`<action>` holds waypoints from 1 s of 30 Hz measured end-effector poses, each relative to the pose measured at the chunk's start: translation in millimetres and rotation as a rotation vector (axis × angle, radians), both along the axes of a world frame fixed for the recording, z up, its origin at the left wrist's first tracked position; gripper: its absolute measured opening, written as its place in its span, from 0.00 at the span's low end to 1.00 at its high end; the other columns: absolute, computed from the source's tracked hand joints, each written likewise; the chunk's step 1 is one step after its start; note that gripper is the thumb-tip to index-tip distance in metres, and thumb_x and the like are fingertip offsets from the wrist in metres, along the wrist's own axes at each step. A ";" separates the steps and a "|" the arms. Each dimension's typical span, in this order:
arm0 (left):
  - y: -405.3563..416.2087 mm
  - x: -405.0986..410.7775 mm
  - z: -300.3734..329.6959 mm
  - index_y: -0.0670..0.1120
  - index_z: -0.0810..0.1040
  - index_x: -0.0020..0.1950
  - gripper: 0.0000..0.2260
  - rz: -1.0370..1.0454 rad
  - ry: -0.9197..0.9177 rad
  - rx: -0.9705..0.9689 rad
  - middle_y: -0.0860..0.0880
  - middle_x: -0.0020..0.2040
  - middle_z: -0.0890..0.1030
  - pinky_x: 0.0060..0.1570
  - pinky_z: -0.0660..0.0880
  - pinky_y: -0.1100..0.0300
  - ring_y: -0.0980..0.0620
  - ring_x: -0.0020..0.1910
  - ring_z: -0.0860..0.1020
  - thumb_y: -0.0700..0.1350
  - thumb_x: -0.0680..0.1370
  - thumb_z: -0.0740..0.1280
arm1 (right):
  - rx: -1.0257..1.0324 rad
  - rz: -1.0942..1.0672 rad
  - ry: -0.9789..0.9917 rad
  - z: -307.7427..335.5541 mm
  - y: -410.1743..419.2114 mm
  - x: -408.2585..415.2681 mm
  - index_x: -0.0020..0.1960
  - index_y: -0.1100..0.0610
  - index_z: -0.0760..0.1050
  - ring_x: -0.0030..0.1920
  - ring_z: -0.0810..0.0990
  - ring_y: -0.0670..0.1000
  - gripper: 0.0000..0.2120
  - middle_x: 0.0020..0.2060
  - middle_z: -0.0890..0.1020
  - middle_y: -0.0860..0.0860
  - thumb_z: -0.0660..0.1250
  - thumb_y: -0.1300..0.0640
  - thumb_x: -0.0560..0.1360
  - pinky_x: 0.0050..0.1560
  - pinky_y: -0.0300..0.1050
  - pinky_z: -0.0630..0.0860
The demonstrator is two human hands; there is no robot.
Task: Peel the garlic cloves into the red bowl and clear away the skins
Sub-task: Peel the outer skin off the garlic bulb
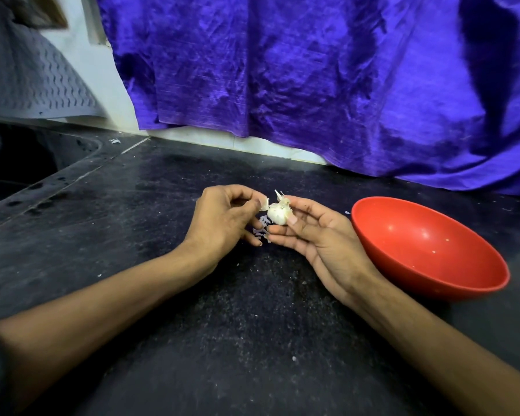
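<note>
A white garlic bulb [279,212] is held above the black counter by my right hand [315,235], thumb and fingers curled round it. My left hand [222,217] pinches a flap of papery skin [264,204] at the bulb's left side. Several loose skin scraps [261,229] lie on the counter right under the hands. The red bowl [427,247] stands to the right of my right hand, tilted toward me, and its inside shows no cloves.
The black stone counter [132,235] carries small white flecks. A sunken sink [18,166] lies at the far left. A purple cloth [312,79] hangs along the back wall and spills onto the counter behind the bowl.
</note>
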State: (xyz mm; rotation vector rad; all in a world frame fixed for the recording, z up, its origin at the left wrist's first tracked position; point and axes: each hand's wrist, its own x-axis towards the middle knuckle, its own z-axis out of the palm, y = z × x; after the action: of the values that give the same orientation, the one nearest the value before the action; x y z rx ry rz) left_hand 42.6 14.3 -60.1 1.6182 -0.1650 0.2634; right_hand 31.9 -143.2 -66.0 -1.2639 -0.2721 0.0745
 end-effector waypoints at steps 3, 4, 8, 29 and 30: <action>0.8 1.7 -1.1 0.43 0.80 0.41 0.08 0.031 0.028 -0.017 0.47 0.33 0.79 0.22 0.76 0.61 0.56 0.27 0.78 0.36 0.78 0.67 | -0.020 -0.011 -0.008 0.5 -0.4 0.2 0.56 0.60 0.77 0.43 0.83 0.51 0.11 0.44 0.84 0.54 0.60 0.69 0.78 0.48 0.45 0.81; 1.2 2.2 -1.6 0.43 0.80 0.40 0.08 0.038 0.035 -0.017 0.47 0.34 0.79 0.22 0.76 0.61 0.56 0.27 0.77 0.36 0.78 0.67 | -0.024 -0.020 -0.008 0.7 -0.1 0.4 0.56 0.60 0.78 0.42 0.82 0.50 0.11 0.44 0.84 0.54 0.60 0.69 0.78 0.47 0.44 0.81; 1.8 3.5 -3.1 0.41 0.79 0.41 0.07 0.062 0.058 -0.036 0.47 0.36 0.79 0.21 0.74 0.61 0.56 0.25 0.77 0.36 0.79 0.66 | -0.013 -0.053 0.012 0.9 -0.2 1.4 0.54 0.59 0.78 0.38 0.79 0.47 0.12 0.43 0.83 0.54 0.59 0.68 0.78 0.43 0.39 0.79; -2.1 -8.4 5.3 0.46 0.85 0.46 0.04 -0.123 -0.058 -0.010 0.47 0.42 0.86 0.28 0.79 0.59 0.51 0.38 0.81 0.43 0.72 0.73 | 0.023 -0.002 0.007 2.7 0.0 -1.2 0.56 0.61 0.78 0.43 0.83 0.49 0.13 0.43 0.84 0.54 0.66 0.62 0.72 0.47 0.44 0.81; -2.9 -8.8 5.7 0.44 0.85 0.46 0.04 -0.133 -0.044 -0.051 0.47 0.43 0.85 0.28 0.78 0.60 0.52 0.38 0.81 0.41 0.72 0.73 | 0.022 0.003 0.007 2.7 0.0 -1.1 0.56 0.61 0.78 0.42 0.83 0.49 0.14 0.42 0.84 0.54 0.67 0.61 0.71 0.47 0.44 0.81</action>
State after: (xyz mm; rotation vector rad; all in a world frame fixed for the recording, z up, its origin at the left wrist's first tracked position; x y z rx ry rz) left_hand 33.7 11.4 -54.4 1.5444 -0.2957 0.1994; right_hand 30.8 -143.2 -63.3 -1.2417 -0.2681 0.0777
